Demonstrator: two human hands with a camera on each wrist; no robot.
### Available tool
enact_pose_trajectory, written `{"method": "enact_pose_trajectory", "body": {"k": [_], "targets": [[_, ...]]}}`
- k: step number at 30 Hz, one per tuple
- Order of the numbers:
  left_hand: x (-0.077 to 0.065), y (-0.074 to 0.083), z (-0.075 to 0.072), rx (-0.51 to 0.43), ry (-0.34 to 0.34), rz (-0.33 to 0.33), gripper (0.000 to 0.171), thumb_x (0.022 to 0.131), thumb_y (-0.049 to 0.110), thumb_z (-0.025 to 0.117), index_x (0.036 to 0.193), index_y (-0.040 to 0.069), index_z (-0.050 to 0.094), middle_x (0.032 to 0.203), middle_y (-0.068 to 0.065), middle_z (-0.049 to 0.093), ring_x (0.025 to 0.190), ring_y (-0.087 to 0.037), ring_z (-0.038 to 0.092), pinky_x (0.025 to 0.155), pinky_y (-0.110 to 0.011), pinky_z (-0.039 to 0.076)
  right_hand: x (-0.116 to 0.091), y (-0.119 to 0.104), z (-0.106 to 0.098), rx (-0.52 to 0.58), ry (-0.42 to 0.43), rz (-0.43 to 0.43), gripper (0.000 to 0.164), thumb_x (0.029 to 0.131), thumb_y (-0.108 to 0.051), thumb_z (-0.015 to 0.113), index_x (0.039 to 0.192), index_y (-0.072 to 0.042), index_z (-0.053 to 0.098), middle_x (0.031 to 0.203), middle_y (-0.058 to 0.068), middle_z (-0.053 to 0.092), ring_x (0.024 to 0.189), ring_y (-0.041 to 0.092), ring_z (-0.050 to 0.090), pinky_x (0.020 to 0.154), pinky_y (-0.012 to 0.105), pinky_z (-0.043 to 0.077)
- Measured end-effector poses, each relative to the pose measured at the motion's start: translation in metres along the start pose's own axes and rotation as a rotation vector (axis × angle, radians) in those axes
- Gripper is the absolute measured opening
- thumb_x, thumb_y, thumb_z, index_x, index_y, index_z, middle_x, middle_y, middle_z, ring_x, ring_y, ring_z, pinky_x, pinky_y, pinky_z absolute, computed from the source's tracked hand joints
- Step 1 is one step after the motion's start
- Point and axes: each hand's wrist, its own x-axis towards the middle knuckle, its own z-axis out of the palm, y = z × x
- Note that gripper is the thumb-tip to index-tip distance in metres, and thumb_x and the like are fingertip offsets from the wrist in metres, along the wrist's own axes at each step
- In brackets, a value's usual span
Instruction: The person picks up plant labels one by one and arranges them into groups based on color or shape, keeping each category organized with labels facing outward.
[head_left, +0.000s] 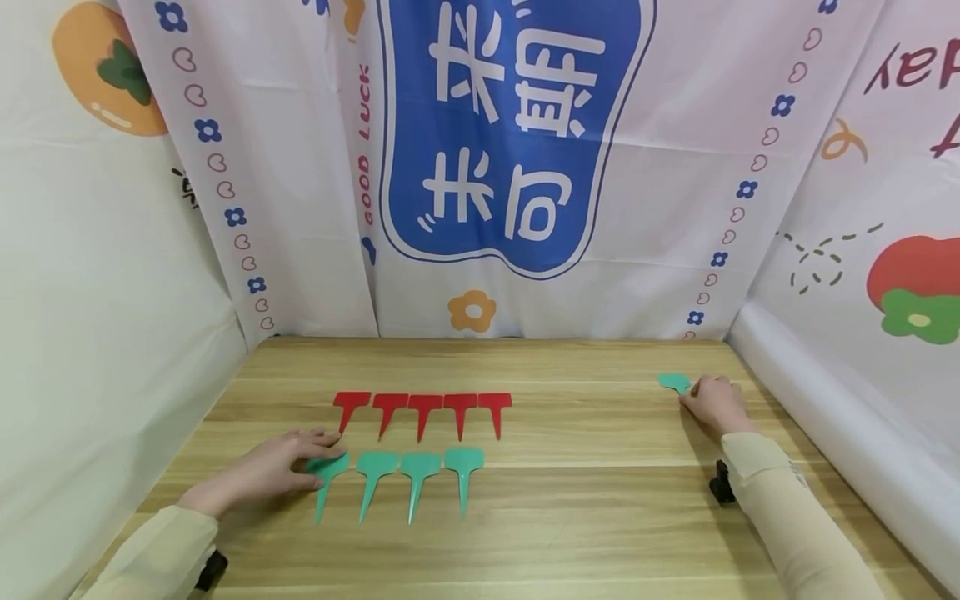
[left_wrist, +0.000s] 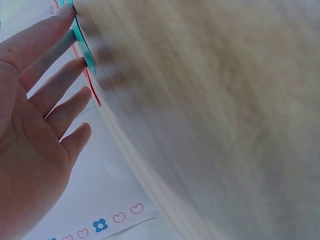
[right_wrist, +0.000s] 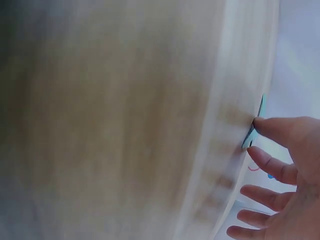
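Several teal T-shaped plant labels (head_left: 422,465) lie in a row on the wooden table, stems toward me. At the row's left end, my left hand (head_left: 273,467) rests over the head of the last teal label (head_left: 321,500). Its thumb and nearly straight fingers touch the label's edges, as the left wrist view also shows. Far to the right, my right hand (head_left: 717,403) pinches the stem of a single teal plant label (head_left: 674,382) between thumb and index finger. In the right wrist view this label (right_wrist: 262,104) stands edge-on at the thumb tip, other fingers spread.
Behind the teal row runs a row of several red T-shaped plant labels (head_left: 425,405), set close side by side. White printed cloth (head_left: 315,275) hangs behind the table (head_left: 570,533) and along both sides.
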Motion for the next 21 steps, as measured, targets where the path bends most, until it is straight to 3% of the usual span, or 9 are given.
{"method": "enact_pose_trajectory", "body": {"k": [8,10,14,17,21], "targets": [[-0.001,0.001,-0.001,-0.004,-0.009,-0.013,0.050,0.085,0.029,0.070,0.130,0.010,0.059,0.143,-0.015,0.047,0.136,-0.045,0.032,0.107,-0.066,0.022,0.005,0.000,0.000,-0.014,-0.016,0.047,0.031,0.091,-0.024,0.057,0.092,0.004,0.071,0.105,0.032,0.062,0.101,0.052,0.049,0.089,0.060,0.036],[0.000,0.001,-0.001,-0.004,-0.007,-0.012,0.050,0.084,0.029,0.070,0.130,0.010,0.059,0.143,-0.016,0.047,0.136,-0.045,0.032,0.107,-0.066,0.021,0.006,0.000,0.001,0.004,-0.030,0.086,0.030,0.091,-0.025,0.058,0.094,0.001,0.072,0.108,0.035,0.058,0.103,0.054,0.047,0.088,0.061,0.037],[0.000,0.001,0.000,-0.002,0.000,-0.009,0.050,0.084,0.029,0.070,0.129,0.010,0.060,0.143,-0.016,0.048,0.135,-0.046,0.032,0.107,-0.066,0.021,0.008,-0.002,0.000,0.055,-0.065,0.189,0.029,0.091,-0.027,0.057,0.082,-0.003,0.072,0.113,0.041,0.049,0.105,0.059,0.041,0.084,0.066,0.040],[0.000,0.001,0.000,-0.006,-0.001,-0.010,0.050,0.084,0.028,0.070,0.129,0.010,0.060,0.143,-0.016,0.048,0.136,-0.046,0.032,0.107,-0.067,0.021,0.009,-0.002,-0.001,0.071,-0.078,0.233,0.029,0.090,-0.027,0.057,0.076,-0.004,0.068,0.116,0.043,0.045,0.107,0.062,0.038,0.086,0.073,0.036],[0.000,0.001,0.000,-0.004,-0.002,-0.002,0.050,0.084,0.029,0.070,0.129,0.010,0.060,0.142,-0.016,0.048,0.135,-0.047,0.032,0.106,-0.067,0.022,0.011,-0.003,-0.001,0.082,-0.082,0.251,0.028,0.089,-0.026,0.058,0.082,-0.001,0.069,0.119,0.043,0.043,0.110,0.063,0.035,0.089,0.077,0.030]]}}
